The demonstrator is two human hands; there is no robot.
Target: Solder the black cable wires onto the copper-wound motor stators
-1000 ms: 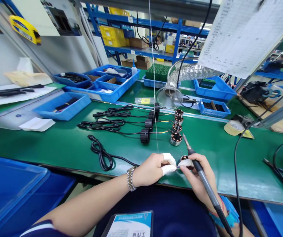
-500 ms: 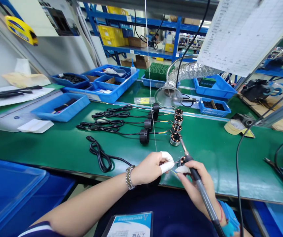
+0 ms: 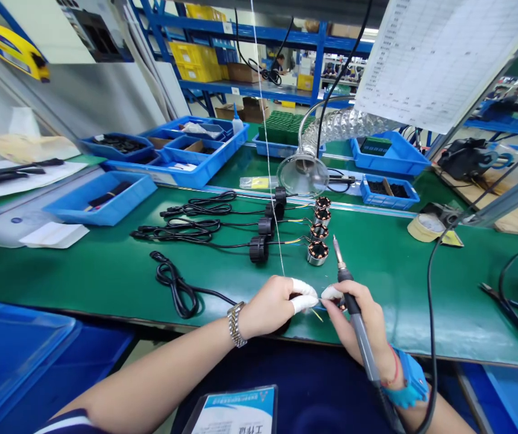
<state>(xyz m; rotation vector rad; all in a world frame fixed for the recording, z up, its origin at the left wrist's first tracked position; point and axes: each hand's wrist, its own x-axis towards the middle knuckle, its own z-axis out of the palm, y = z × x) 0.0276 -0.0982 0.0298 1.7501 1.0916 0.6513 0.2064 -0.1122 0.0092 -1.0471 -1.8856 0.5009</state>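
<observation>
My left hand, with white finger cots on thumb and forefinger, pinches thin wires of a black cable. A yellow-green wire end sticks out below its fingertips. My right hand holds a soldering iron with its tip pointing up and away. Its thumb and a cot-covered finger meet at the wires, close to the left fingertips. A motor stator sits behind the right fingers, mostly hidden. Beyond the hands stand several wired stators in a row, joined to black caps and coiled cables.
A funnel-shaped fume hood with a foil duct hangs over the back of the green bench. A white strand runs down to the left hand. Blue bins line the back and left. Pliers and a tape roll lie right.
The iron's tip has come away from the nearest finished-row stator and now stands free. My right thumb and finger have closed toward the left fingertips. The view has shifted slightly.
</observation>
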